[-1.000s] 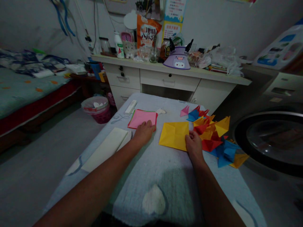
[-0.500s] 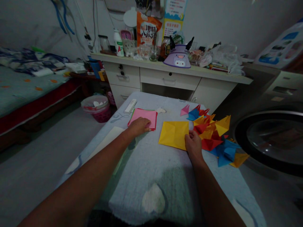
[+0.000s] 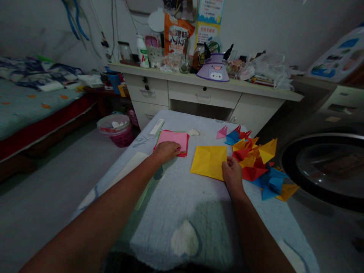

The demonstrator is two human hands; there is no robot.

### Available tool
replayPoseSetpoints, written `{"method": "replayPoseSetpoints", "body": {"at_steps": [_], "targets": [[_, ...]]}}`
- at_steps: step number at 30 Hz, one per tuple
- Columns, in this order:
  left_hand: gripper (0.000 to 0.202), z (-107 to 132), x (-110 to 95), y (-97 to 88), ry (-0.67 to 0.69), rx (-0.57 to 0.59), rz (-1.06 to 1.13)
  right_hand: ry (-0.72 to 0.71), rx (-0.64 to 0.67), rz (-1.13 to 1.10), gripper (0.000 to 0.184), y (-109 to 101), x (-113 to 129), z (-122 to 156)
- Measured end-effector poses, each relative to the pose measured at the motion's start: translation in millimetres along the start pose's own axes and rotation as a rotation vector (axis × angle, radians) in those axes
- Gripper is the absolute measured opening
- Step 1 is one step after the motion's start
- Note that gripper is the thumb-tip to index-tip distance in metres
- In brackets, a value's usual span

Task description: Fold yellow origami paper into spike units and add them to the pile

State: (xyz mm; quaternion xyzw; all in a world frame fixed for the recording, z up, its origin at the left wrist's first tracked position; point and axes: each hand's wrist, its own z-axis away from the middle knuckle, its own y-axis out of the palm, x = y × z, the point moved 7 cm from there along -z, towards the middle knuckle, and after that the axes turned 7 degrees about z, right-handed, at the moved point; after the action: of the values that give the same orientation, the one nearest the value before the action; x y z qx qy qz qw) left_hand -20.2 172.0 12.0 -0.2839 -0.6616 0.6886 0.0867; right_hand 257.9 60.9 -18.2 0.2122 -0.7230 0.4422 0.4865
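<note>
My left hand [image 3: 165,151] lies on the near edge of a stack of square papers [image 3: 174,139] whose top sheet is pink, fingers curled onto that sheet. My right hand [image 3: 232,175] pinches the near right corner of a creased yellow paper square [image 3: 209,160] lying flat on the cloth-covered table [image 3: 182,201]. Just right of that hand sits a pile of folded paper shapes [image 3: 256,159] in yellow, red, blue and pink.
A white flat strip [image 3: 156,127] lies beyond the pink stack, a pale sheet [image 3: 127,168] under my left forearm. Behind the table stands a cluttered white desk [image 3: 204,93]. A bed [image 3: 31,110] and pink bin [image 3: 115,130] are left, a washing machine drum [image 3: 327,167] right.
My left hand slid left onto the pink stack's near edge; the top pink sheet has shifted, showing red at the stack's right edge. The right hand stayed put.
</note>
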Motion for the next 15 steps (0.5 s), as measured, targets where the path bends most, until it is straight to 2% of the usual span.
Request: {"method": "replayPoseSetpoints", "body": {"at_steps": [8, 15], "targets": [[0.034, 1.0, 14.1, -6.9, -0.046, -0.078, 0.131, -0.01, -0.01, 0.039, 0.028, -0.8, -1.2, -0.8], [0.036, 2.5, 14.2, -9.8, -0.051, -0.07, 0.17, -0.022, -0.012, 0.066, 0.029, -0.6, -2.1, -1.8]]}}
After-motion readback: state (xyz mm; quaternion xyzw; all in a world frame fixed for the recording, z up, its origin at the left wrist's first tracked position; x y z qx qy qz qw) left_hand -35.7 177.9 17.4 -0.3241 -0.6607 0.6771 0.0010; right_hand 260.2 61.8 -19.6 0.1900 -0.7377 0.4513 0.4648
